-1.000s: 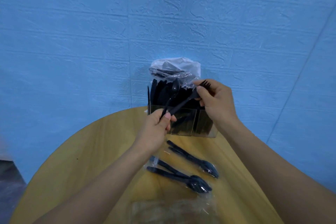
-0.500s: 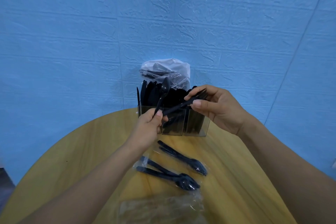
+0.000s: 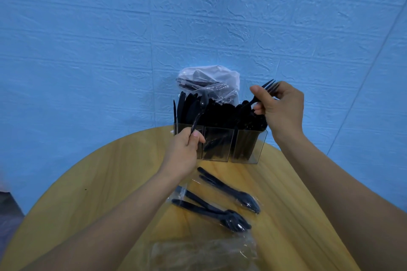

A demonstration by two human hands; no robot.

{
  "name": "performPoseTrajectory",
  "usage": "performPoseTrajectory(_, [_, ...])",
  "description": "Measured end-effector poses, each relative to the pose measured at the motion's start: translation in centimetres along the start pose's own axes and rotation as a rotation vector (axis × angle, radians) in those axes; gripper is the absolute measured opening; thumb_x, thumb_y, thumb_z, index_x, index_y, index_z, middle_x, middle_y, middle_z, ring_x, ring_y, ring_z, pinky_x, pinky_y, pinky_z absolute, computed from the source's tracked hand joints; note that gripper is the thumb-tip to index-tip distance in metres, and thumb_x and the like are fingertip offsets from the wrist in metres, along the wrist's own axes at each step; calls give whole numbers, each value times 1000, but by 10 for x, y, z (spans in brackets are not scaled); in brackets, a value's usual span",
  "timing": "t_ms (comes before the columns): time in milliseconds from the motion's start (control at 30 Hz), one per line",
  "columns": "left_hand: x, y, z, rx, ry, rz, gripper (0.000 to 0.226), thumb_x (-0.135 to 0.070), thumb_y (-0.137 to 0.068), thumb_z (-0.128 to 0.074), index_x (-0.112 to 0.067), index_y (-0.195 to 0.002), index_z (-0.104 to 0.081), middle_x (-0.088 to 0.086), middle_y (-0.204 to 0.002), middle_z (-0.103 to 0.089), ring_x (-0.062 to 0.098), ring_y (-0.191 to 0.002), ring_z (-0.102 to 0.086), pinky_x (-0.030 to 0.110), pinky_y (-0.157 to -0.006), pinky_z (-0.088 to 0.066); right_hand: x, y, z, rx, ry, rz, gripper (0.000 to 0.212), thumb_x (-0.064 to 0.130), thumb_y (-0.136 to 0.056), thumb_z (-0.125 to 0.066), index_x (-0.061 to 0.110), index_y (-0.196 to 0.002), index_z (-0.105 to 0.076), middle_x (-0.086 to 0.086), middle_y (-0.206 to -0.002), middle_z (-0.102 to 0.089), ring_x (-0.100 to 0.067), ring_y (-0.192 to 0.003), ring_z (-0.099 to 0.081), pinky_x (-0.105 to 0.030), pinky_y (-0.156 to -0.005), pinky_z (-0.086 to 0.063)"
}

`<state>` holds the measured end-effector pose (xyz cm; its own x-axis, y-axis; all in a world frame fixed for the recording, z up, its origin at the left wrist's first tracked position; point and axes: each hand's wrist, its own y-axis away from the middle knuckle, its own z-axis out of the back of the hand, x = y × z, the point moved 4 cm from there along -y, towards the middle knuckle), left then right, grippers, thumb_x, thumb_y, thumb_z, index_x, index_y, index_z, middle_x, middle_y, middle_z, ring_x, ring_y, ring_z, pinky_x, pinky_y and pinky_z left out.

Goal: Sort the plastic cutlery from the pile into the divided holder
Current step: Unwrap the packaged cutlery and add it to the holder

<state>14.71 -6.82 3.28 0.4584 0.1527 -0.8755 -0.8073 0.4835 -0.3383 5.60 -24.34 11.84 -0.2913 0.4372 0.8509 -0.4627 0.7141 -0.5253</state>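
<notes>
Lying nearest on the round yellow wooden table (image 3: 99, 182): an emptied clear plastic wrapper (image 3: 204, 253), crumpled flat. Just beyond, 2 sealed clear sleeves of black plastic cutlery, the nearer sleeve (image 3: 211, 210) and the farther sleeve (image 3: 229, 189), both still unopened, handles pointing toward the holder. So at least 2 packs left in the pile to unwrap and sort.

Above those, the left hand (image 3: 184, 152), fingers curled round the handle end of a black plastic spoon (image 3: 199, 112), bowl raised in front of the left and middle compartments of the clear, divided acrylic holder (image 3: 248, 149). Farther and to the right, the right hand (image 3: 279, 105), pinching a black plastic fork (image 3: 263, 92) by the neck, tines up and outward, handle angled down toward the right-hand compartment.

Changed over the last second: fork and spoon, earlier crossed together between both hands in front of the holder, now pulled apart, 1 piece per hand. Right hand lifted up and away to the right; left hand kept low at the holder's front wall. Reads as the separating step done, with each piece ready for its own compartment, probably fork to the right.

Holder already packed tight with black cutlery in all 3 compartments; little slack, so some snagging on entry seems likely. Behind it, against the blue textured wall (image 3: 110, 50), a clear plastic bag (image 3: 211, 81) with more black cutlery inside.
</notes>
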Motion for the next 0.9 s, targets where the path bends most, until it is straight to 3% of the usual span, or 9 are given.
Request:
performPoseTrajectory(200, [8, -1, 0, 13, 8, -27, 30, -25, -102, -33, -23, -80, -54, -6, -62, -42, 9, -57, -40, 23, -58, -34, -12, 1, -19, 104, 48, 90, 23, 13, -83, -71, -5, -83, -57, -2, -67, -57, -3, -48, -55, -16, -52, -49])
performPoseTrajectory(333, [13, -3, 1, 14, 4, -20, 31, -26, -101, -33, -22, -80, -55, -6, -62, -43, 10, -57, -40, 25, -58, -34, -25, 2, -28, 226, 136, 116, 18, 14, -86, -68, 13, -77, -52, 1, -68, -58, -3, -53, -59, -19, -56, -52])
performPoseTrajectory(500, [15, -4, -1, 35, 1, -22, 31, -26, -101, -33, -23, -80, -55, -6, -64, -43, 8, -58, -40, 24, -58, -34, -45, 10, -38, 280, 345, 166, 31, 9, -89, -62, 24, -105, -39, 0, -69, -54, -10, -59, -64, -31, -64, -56])
performPoseTrajectory(567, [14, -5, -1, 43, 5, -26, 30, -27, -101, -34, -23, -81, -56, -6, -64, -43, 8, -58, -41, 23, -57, -34, -47, 11, -42, 264, 474, 238, 28, 13, -87, -65, 18, -106, -44, -1, -71, -52, -13, -63, -58, -31, -64, -50])
performPoseTrajectory(667, [13, -6, -2, 48, -7, -30, 30, -27, -101, -34, -22, -81, -56, -7, -65, -43, 7, -58, -41, 22, -58, -34, -51, 18, -50, 288, 657, 367, 21, 11, -85, -66, 8, -105, -58, 4, -95, -42, -13, -78, -45, -26, -71, -42])
performPoseTrajectory(767, [9, -4, -5, 64, 0, -28, 30, -26, -101, -34, -19, -82, -57, -6, -64, -43, 7, -57, -40, 22, -57, -33, -45, 19, -51, 228, 588, 416, 18, 13, -88, -64, 7, -105, -67, 2, -103, -38, -13, -91, -46, -20, -77, -37])
performPoseTrajectory(833, [6, -3, -9, 92, 22, -37, 30, -25, -101, -35, -19, -81, -57, -6, -62, -42, 7, -57, -39, 22, -57, -34, -36, 20, -47, 240, 447, 301, 25, 20, -93, -59, 12, -116, -64, 3, -103, -46, -9, -86, -49, -16, -77, -40])
performPoseTrajectory(900, [2, -1, -16, 150, 24, -48, 31, -23, -101, -35, -20, -80, -57, -6, -62, -42, 8, -58, -39, 23, -58, -34, -33, 22, -44, 355, 264, 100, 34, 27, -95, -54, 18, -129, -54, 2, -102, -58, -4, -78, -55, -13, -71, -43])
